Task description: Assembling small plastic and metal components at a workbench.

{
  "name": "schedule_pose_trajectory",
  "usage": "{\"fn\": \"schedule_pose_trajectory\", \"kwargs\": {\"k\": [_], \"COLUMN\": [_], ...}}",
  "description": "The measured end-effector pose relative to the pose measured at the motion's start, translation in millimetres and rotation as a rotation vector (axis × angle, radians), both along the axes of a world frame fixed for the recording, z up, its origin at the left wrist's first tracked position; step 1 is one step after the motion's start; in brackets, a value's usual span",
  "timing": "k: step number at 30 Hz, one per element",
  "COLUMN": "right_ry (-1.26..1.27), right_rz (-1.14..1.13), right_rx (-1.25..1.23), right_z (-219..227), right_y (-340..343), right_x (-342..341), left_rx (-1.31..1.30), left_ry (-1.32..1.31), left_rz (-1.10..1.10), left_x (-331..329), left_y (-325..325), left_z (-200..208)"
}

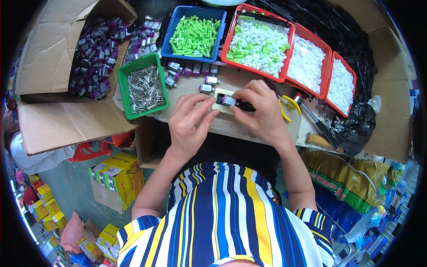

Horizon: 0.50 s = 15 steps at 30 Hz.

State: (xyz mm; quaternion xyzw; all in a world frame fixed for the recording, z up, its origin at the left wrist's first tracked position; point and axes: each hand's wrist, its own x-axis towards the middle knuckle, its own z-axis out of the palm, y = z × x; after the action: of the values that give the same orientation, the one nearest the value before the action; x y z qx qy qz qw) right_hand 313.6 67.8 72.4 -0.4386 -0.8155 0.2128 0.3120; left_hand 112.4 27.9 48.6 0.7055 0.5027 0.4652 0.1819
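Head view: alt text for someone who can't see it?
A person's right hand holds a small silver-and-black part at a pale block, left hand close beside. Beyond stand a green bin, a blue bin and three red bins of parts.

Yellow-handled pliers crowd the right hand; the near table edge lies bare.

Small boxy silver part, black piece alongside, both over pale cream block, partly hidden.
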Motion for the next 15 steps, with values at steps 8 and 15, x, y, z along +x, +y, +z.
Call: {"fn": "schedule_pose_trajectory", "kwargs": {"k": [8,15], "right_ry": [0.030,0.020], "right_rz": [0.010,0.026], "right_rx": [-0.030,-0.103], "right_z": [-11,-6], "right_y": [4,8], "right_x": [-9,-7], "left_rx": [0.159,0.199], "left_ry": [0.211,0.297], "left_rz": [-0.034,-0.089], "left_x": [10,11], "left_y": [3,8], "left_z": [-12,-19]}}
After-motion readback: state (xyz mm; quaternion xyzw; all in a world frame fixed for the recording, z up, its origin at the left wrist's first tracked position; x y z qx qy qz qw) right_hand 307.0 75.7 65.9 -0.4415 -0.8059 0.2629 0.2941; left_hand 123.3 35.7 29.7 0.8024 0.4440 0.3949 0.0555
